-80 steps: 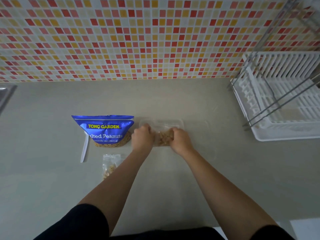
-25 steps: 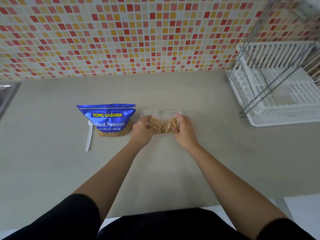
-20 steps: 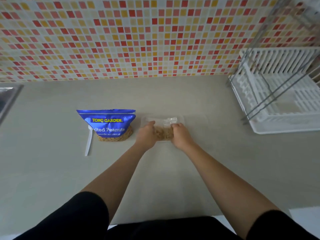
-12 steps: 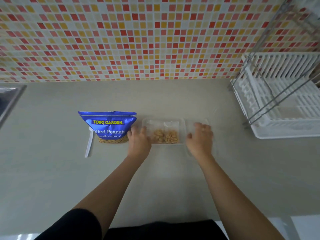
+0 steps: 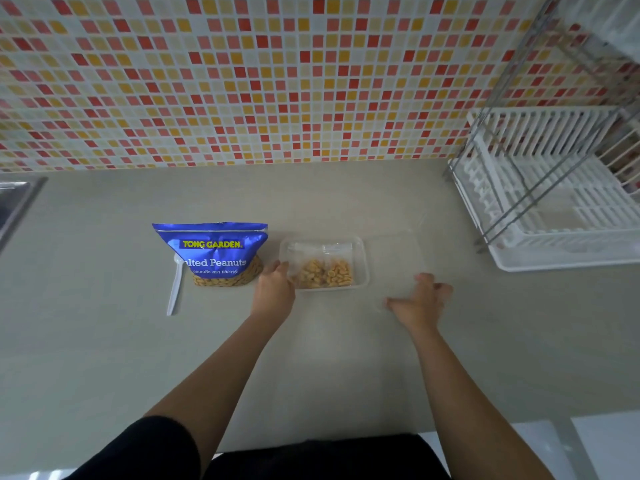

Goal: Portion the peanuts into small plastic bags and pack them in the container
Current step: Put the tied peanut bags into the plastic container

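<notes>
Container of bagged peanuts lies between relaxed left hand touching it and spread right hand.

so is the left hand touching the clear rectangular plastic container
Touching: the head view shows the left hand with its fingertips against the left wall of the clear rectangular plastic container, with no gap visible.

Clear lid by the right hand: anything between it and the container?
Nothing visible. The lid lies right of the container, the right hand on its near edge; the left hand touches the container's opposite side.
</notes>
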Available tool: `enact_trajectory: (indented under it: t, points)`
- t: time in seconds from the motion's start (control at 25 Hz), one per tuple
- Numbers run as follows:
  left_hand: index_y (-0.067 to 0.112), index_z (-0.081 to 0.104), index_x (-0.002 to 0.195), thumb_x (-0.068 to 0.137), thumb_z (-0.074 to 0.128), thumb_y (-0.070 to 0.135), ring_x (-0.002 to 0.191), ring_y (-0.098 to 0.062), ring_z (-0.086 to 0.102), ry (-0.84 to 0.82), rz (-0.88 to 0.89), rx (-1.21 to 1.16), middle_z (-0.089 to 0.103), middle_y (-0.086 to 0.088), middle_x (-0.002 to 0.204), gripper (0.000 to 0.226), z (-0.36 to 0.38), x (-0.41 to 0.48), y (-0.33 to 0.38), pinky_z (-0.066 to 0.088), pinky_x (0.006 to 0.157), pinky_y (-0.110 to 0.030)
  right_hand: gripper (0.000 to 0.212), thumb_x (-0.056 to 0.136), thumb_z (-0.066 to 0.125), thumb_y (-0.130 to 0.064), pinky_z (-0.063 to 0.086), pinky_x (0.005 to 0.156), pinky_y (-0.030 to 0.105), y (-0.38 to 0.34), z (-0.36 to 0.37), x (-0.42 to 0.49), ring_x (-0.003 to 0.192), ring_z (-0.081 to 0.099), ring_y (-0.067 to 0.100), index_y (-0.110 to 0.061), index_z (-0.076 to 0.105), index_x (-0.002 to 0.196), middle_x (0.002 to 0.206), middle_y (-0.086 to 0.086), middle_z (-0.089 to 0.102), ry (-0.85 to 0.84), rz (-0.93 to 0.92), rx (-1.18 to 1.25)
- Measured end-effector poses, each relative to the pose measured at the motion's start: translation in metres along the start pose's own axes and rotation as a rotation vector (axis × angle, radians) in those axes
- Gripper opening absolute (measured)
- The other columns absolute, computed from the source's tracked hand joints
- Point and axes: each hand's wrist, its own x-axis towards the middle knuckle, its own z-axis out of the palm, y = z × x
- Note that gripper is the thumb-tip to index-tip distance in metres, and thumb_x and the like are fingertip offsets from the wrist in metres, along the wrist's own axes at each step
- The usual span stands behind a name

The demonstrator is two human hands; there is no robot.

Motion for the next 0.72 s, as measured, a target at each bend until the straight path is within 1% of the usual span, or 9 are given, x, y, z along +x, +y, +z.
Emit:
enact_trajectory:
  t: [0.08,0.12,0.16,0.24,0.36,0.44,0.52,0.6,0.72]
  points:
    - [-0.003,0.053,0.122,0.088,0.051,0.008,0.115,-0.04,0.05,-0.011,0.027,0.019,0.05,-0.023,0.129,0.036,0.0,-0.001,-0.003,0.04,0.095,-0.043,0.056,0.068,0.064,0.006,0.042,0.078,0.023,-0.001,-0.005,0.005,0.084,0.056,0.034,-0.005,0.046,0.12,0.121,0.022,0.039,0.178,-0.088,0.331]
    - [-0.001,0.051,0.124,0.089,0.053,0.012,0.115,-0.042,0.048,-0.001,0.044,0.047,0.048,-0.025,0.129,0.037,0.0,-0.002,-0.004,0.039,0.097,-0.045,0.053,0.072,0.057,0.01,0.043,0.073,0.021,-0.002,-0.008,0.009,0.082,0.058,0.034,-0.005,0.045,0.122,0.115,0.022,0.045,0.249,-0.109,0.505]
    - [0.001,0.052,0.125,0.09,0.053,0.016,0.114,-0.044,0.046,0.032,0.066,0.075,0.047,-0.026,0.127,0.038,0.001,-0.002,-0.006,0.038,0.099,-0.048,0.053,0.077,0.052,0.011,0.045,0.069,0.02,-0.004,-0.012,0.012,0.081,0.06,0.03,-0.008,0.041,0.125,0.109,0.018,0.05,0.272,-0.111,0.68]
    - [-0.001,0.055,0.12,0.091,0.05,0.022,0.107,-0.045,0.049,0.146,0.123,0.044,0.052,-0.028,0.115,0.037,0.001,-0.002,-0.007,0.041,0.096,-0.049,0.053,0.087,0.042,0.009,0.046,0.06,0.016,-0.012,-0.019,0.012,0.07,0.059,0.012,-0.015,0.029,0.131,0.102,0.008,0.057,0.184,-0.061,0.953]
    - [0.004,0.055,0.118,0.098,0.037,0.025,0.099,-0.033,0.056,0.156,0.131,-0.24,0.061,-0.015,0.1,0.034,-0.006,-0.008,0.004,0.04,0.083,-0.03,0.038,0.096,0.038,-0.003,0.041,0.048,0.012,-0.026,-0.014,0.004,0.053,0.055,-0.005,-0.014,0.03,0.132,0.092,-0.005,0.06,0.011,-0.109,0.961]
    - [0.009,0.056,0.114,0.099,0.031,0.03,0.087,-0.027,0.059,0.146,0.122,-0.372,0.062,-0.009,0.086,0.036,-0.007,-0.014,0.011,0.039,0.072,-0.029,0.029,0.097,0.04,-0.005,0.04,0.045,0.01,-0.033,-0.001,-0.002,0.049,0.054,-0.006,-0.016,0.037,0.124,0.089,-0.003,0.06,-0.072,-0.161,0.91]
    - [0.014,0.057,0.106,0.098,0.031,0.031,0.076,-0.025,0.058,0.167,0.12,-0.419,0.063,-0.011,0.08,0.033,-0.006,-0.019,0.013,0.041,0.067,-0.032,0.027,0.096,0.044,-0.009,0.044,0.051,0.013,-0.04,0.012,-0.005,0.056,0.056,-0.004,-0.015,0.041,0.122,0.093,0.002,0.062,-0.096,-0.176,0.888]
    - [0.011,0.057,0.099,0.098,0.035,0.024,0.071,-0.023,0.053,0.182,0.088,-0.411,0.059,-0.011,0.077,0.025,-0.004,-0.018,0.011,0.034,0.063,-0.029,0.034,0.093,0.049,-0.016,0.048,0.074,0.022,-0.048,0.019,-0.005,0.082,0.06,0.007,-0.008,0.047,0.126,0.111,0.004,0.062,-0.069,-0.216,0.764]
    - [0.004,0.058,0.1,0.097,0.039,0.018,0.084,-0.029,0.052,0.201,0.0,-0.346,0.056,-0.013,0.084,0.024,0.003,-0.008,-0.002,0.035,0.071,-0.031,0.036,0.093,0.047,-0.009,0.037,0.1,0.022,-0.056,0.027,0.0,0.114,0.054,0.016,-0.003,0.049,0.129,0.126,0.005,0.055,-0.096,-0.255,0.595]
